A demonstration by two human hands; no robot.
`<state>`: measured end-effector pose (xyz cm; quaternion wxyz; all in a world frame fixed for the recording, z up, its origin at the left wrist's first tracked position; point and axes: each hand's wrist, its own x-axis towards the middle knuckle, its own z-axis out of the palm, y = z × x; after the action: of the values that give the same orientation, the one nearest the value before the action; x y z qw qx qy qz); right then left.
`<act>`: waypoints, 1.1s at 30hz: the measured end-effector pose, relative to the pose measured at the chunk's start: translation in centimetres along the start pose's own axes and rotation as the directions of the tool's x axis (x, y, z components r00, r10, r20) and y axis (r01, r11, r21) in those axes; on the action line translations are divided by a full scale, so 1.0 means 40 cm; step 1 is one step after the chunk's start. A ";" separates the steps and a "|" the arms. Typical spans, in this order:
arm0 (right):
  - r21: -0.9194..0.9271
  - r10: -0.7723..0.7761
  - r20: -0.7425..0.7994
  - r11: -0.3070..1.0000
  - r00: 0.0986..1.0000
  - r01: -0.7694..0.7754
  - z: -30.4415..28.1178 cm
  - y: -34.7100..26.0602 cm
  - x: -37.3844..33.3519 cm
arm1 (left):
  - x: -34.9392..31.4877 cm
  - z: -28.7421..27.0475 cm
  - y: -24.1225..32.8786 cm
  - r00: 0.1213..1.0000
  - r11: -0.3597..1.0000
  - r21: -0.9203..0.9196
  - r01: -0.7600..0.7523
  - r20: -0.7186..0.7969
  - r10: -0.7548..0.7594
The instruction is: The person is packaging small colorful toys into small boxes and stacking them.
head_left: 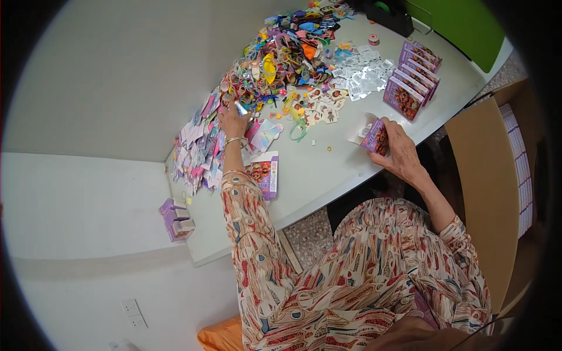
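Observation:
My right hand (401, 153) grips a small purple printed box (374, 137) above the table's near edge, its end flap standing open toward the left. My left hand (233, 121) reaches to where a heap of colourful small toys and bands (281, 58) meets a pile of pastel paper pieces (199, 146). Its fingertips are lost among the small items, so I cannot see what they hold. A shiny silver packet (240, 109) lies right beside those fingers. Under my left forearm, an open purple carton (266, 175) lies flat on the table.
Filled purple boxes (404, 99) stand in a row at the right. Silver packets (366, 73) and small picture cards (328, 105) spread mid-table. A black tape dispenser (386, 14) sits at the back. A large cardboard carton (486, 187) stands right of the table; a purple holder (175, 219) is at the left edge.

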<state>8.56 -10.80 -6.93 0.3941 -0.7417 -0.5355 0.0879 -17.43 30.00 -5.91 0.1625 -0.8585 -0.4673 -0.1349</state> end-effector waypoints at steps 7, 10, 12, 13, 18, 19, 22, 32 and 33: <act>0.002 -0.079 0.000 0.997 0.997 0.079 -0.001 -0.030 0.020 | 0.028 0.016 -0.168 0.989 0.998 0.009 0.055 -0.135 -0.053; -0.019 -0.035 -0.011 0.999 0.999 0.034 0.004 -0.019 0.014 | 0.034 -0.080 -0.059 0.983 0.974 -0.188 0.129 -0.106 -0.151; -0.036 -0.019 0.031 0.999 0.999 0.020 0.005 -0.031 0.018 | 0.020 -0.173 -0.012 0.996 0.789 -0.614 0.023 -0.055 -0.072; -0.037 -0.006 0.029 0.999 1.000 0.008 0.009 -0.029 0.019 | 0.000 -0.237 0.065 0.997 0.596 -0.800 0.069 0.045 -0.055; -0.031 0.019 0.015 0.999 1.000 -0.018 0.013 -0.041 0.021 | -0.211 -0.438 0.409 0.998 0.378 -0.924 -0.064 -0.051 0.046; -0.037 0.026 0.016 0.999 1.000 -0.025 0.013 -0.036 0.017 | -0.238 -0.433 0.451 0.992 0.384 -0.914 -0.129 -0.114 0.063; -0.014 0.045 0.048 0.999 0.998 -0.045 0.007 -0.039 0.014 | -0.280 -0.442 0.497 0.977 0.494 -0.843 -0.213 -0.180 0.114; 0.038 -0.020 0.022 0.999 1.000 0.019 0.018 -0.059 -0.002 | -0.334 -0.390 0.565 0.904 0.619 -0.663 -0.422 -0.254 0.344; 0.040 0.006 0.042 0.999 0.999 -0.008 0.016 -0.062 -0.002 | -0.341 -0.385 0.578 0.906 0.624 -0.660 -0.418 -0.254 0.339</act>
<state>6.37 -10.27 -5.72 0.3975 -0.7335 -0.5390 0.1157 -6.28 1.60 -0.64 -0.1263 -0.9252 -0.1802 -0.3092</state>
